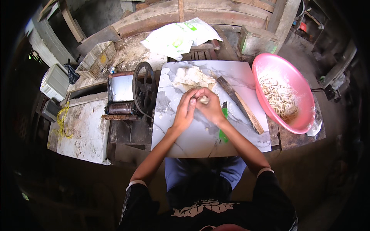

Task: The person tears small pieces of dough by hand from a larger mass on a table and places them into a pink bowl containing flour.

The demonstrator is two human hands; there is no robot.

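Over the marble-patterned board (246, 73), my left hand (185, 109) and my right hand (211, 107) meet with curled fingers around a small pale lump of dough (203, 99). Part of the lump shows between the palms; the fingers hide the rest. Just beyond them lies a floury white mass of dough (192, 76). To the right of my hands a rough wooden stick (242, 106) rests slantwise on the board. A green-handled tool (223, 134), perhaps a knife, lies partly under my right forearm.
At right, a tilted pink basin (266, 102) holds floured noodle strands (279, 96). Left of the board stands a roller machine (121, 107) with a large dark wheel (144, 88). Behind are a white plastic sack (169, 36) and a plastic crate (96, 59).
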